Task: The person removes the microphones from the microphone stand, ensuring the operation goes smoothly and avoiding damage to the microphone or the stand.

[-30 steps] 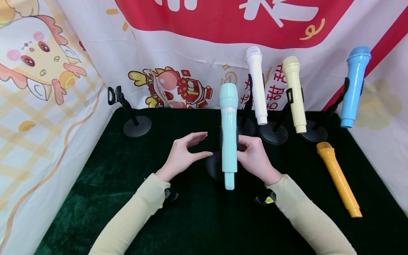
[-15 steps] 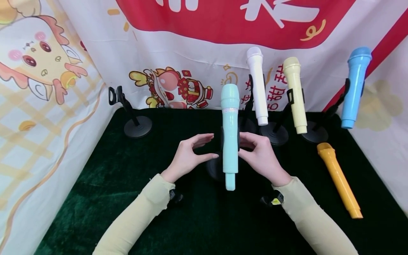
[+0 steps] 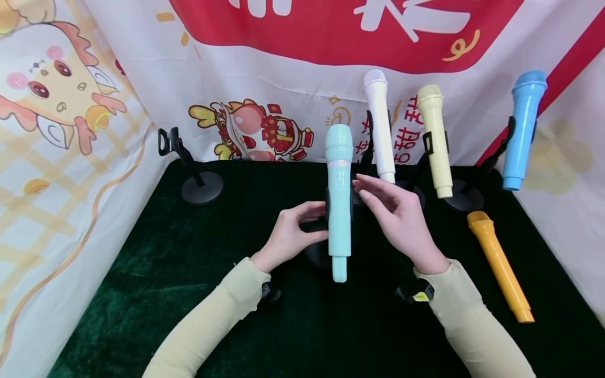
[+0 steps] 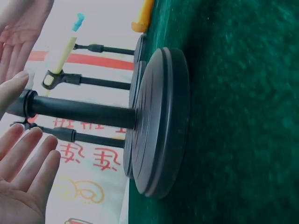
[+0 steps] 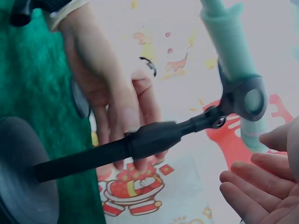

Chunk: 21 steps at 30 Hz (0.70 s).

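Note:
A mint-green microphone (image 3: 339, 210) sits in the clip of a black desk stand (image 4: 84, 111), tilted with its head away from me. My left hand (image 3: 290, 233) is at the stand's left, thumb and fingers around the upper pole. Its fingers look fairly straight; in the right wrist view the thumb lies against the pole's collar (image 5: 154, 140), while the left wrist view shows space beside the fingers. My right hand (image 3: 402, 223) is just right of the microphone, fingers extended and holding nothing. In the right wrist view it is apart from the stand, below the clip (image 5: 250, 98).
White (image 3: 379, 126), cream (image 3: 436, 142) and blue (image 3: 523, 131) microphones stand in black stands at the back right. An orange microphone (image 3: 501, 268) lies on the green cloth (image 3: 142, 294) at the right. A stand without a microphone (image 3: 202, 187) is at the back left.
My left hand has moved right, up to the stand under the mint-green microphone. My right hand has come away from the stand, up and to the right. The microphone looks still.

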{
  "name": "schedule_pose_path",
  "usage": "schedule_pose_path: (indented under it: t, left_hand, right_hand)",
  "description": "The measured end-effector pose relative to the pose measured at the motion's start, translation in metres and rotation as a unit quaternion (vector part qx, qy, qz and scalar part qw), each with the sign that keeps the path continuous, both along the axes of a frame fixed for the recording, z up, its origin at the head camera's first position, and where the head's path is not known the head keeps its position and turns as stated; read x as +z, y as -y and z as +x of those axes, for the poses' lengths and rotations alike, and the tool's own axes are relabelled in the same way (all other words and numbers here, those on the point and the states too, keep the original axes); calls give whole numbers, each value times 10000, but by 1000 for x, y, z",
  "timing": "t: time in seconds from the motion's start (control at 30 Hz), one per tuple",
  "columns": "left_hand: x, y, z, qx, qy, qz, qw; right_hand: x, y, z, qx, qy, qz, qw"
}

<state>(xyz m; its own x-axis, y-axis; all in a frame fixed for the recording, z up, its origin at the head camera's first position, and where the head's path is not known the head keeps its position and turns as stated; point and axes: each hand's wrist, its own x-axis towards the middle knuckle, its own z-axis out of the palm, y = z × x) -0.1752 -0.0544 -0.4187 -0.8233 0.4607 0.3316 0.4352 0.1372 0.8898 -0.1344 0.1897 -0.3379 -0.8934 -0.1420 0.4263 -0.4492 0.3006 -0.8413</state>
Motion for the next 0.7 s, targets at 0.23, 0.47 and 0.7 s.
schedule_pose_path:
  t: [0.23,0.47,0.7]
  left_hand:
    - [1,-12,2,17,-296,260,9992]
    - [3,-15,3,215,-585,239,9978]
    - [3,-17,3,357,-894,86,9953]
  right_hand:
    - [14,5,0,88,138,-230,9996]
    - [23,10,4,361,707,-331,9963]
    - [25,21,3,489,1460,-398,9873]
